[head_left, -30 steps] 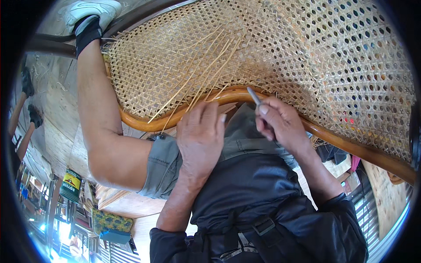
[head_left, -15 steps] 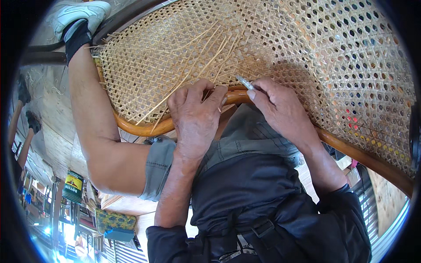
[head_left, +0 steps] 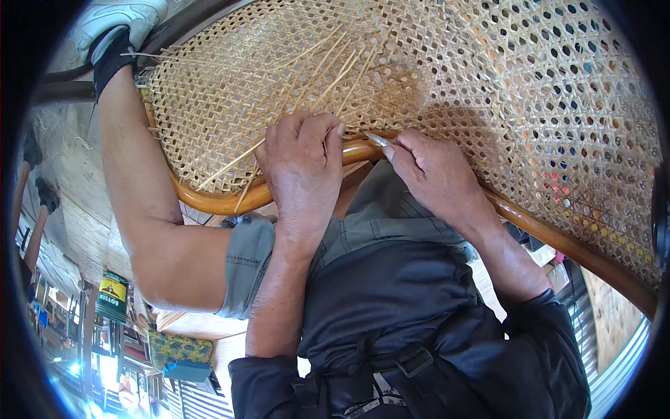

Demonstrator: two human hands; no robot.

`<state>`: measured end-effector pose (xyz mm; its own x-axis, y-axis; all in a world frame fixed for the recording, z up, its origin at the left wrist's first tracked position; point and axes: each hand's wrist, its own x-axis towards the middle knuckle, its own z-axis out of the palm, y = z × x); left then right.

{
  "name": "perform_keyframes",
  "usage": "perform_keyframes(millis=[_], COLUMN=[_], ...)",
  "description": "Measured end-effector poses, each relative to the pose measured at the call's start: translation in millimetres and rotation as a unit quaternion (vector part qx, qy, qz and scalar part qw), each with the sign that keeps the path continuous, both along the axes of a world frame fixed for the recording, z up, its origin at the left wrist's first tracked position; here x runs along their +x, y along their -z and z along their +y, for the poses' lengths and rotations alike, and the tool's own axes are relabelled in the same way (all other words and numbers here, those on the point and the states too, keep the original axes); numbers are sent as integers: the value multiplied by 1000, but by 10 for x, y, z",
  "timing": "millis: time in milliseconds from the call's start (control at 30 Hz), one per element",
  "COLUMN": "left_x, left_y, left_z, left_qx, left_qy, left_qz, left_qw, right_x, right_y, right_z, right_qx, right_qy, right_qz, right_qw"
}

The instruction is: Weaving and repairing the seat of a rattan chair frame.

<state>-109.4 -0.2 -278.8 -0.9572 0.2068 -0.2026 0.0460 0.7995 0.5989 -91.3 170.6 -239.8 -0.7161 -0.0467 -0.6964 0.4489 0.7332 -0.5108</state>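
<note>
Woven cane webbing (head_left: 488, 91) fills the upper half of the view, a honey-coloured mesh stretched inside a curved wooden frame (head_left: 230, 202) that rests across the person's lap, presumably so the edge being worked sits close under both hands. Left hand (head_left: 303, 164) lies flat over the frame rim, fingers pressed down on the weave; it grasps nothing that can be seen and seems to be steadying the panel. Right hand (head_left: 433, 174) is clenched around a small metal-tipped tool (head_left: 377, 139), its point aimed at the seam where mesh meets rim, just beside the left fingertips. Several loose cane strands (head_left: 328, 70) fan up and away from that spot, lying on top of the mesh. A bare leg (head_left: 139, 181) props the frame's far end, its foot in a pale shoe (head_left: 118, 17)
</note>
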Motion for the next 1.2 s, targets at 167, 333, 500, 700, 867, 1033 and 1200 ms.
perform_keyframes(millis=[167,333,500,700,867,1033,1200], left_x=[-9,-11,-32,-33,-22,-24,-28], left_y=[17,31,36,33,40,59,63], left_z=[6,-1,23,14,13,-2,2], left_qx=[7,-2,11,7,-7,-12,-19], left_qy=[1,-6,3,3,-2,2,-7], left_qz=[-7,-19,10,1,6,21,14], left_qw=[1000,1000,1000,1000,1000,1000,1000], right_x=[17,-10,1,-34,-41,-96,-111], right_y=[5,-27,-13,-30,-14,43,70], right_z=[-11,-30,-23,-5,18,36,18], right_qx=[7,7,10,4,-7,25,28], right_qy=[-8,-3,-6,-15,-35,-78,-88], right_qz=[9,-17,-11,-14,13,36,25], right_qw=[1000,1000,1000,1000,999,996,995])
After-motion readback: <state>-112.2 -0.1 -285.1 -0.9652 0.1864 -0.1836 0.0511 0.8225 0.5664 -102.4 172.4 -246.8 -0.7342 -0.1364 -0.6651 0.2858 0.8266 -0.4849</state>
